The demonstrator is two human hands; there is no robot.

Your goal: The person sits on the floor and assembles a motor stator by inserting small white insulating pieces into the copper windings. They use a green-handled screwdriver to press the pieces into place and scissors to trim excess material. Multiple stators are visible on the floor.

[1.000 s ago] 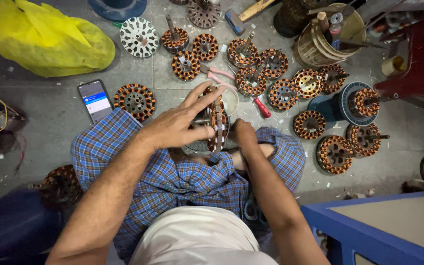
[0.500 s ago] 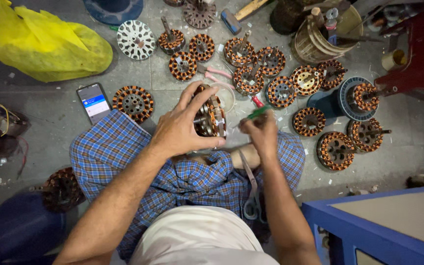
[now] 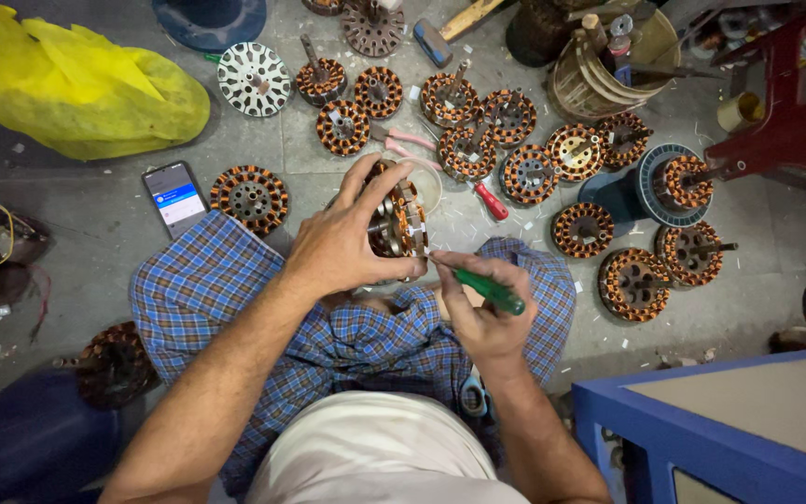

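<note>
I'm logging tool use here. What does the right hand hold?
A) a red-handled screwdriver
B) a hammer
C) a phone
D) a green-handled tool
D: the right hand grips a green-handled tool with its tip at the wound stator that the left hand holds.

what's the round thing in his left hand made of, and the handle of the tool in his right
Motor stator in the left hand: looks like dull grey steel laminations wound with glossy copper-coloured wire. Screwdriver handle in the right hand: probably translucent green plastic, smooth and shiny.

Yellow bag (image 3: 76, 89) top left; phone (image 3: 175, 196) on floor; blue table (image 3: 748, 429) lower right.
</note>
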